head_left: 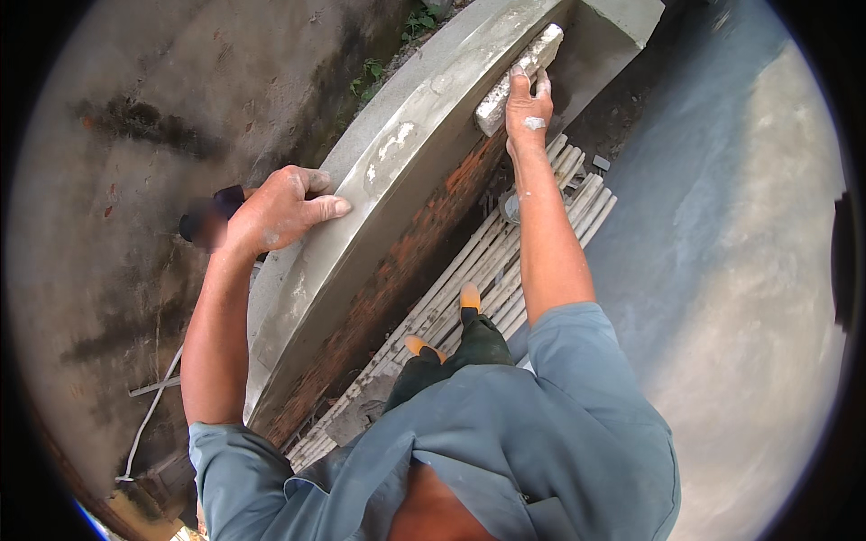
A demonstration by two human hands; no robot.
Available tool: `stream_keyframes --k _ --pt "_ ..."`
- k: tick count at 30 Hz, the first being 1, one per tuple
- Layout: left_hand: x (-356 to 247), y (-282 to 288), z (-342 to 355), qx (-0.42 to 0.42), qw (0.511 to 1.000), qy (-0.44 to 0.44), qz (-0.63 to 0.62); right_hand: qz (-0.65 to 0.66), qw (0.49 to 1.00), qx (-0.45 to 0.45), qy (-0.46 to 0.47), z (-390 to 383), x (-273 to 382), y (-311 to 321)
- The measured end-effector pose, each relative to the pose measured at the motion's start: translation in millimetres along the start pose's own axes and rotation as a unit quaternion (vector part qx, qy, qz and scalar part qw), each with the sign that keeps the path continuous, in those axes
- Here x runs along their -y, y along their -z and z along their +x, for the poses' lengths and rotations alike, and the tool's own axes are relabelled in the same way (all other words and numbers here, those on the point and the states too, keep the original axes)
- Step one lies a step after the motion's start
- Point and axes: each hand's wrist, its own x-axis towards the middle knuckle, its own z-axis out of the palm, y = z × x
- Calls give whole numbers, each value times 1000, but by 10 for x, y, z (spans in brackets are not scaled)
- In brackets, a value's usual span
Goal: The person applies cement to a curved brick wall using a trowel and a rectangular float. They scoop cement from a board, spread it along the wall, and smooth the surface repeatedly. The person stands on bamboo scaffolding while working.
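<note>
My right hand is closed around a white, rough, foam-like block smeared with grey. It holds the block against the inner side face of a curved cement-coated wall, near its far end. My left hand is at the wall's top ledge, farther left and nearer me. Its thumb points along the pale wet-looking surface, apart from the bent forefinger, and nothing shows in its grasp. The other fingers are partly hidden. Grey smears mark both hands.
Bare red brick shows below the coating. My feet in yellow-toed boots stand on bundled pale poles. A drop beyond the wall shows stained ground and a blurred dark shape. Smooth grey ground lies right.
</note>
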Motion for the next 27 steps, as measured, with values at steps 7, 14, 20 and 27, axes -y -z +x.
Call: stream_keyframes --k 7,14,20,27 --pt "21 38 43 11 1000 4 -3 56 994 -8 -97 -12 -78 -26" --pt "33 55 88 21 999 -29 28 44 934 -21 -354 587 -524 228" --pt "42 34 65 10 1000 -14 -20 107 983 6 -151 785 -135 181" --pt "47 40 73 27 1000 7 6 59 976 -12 -211 974 -289 219"
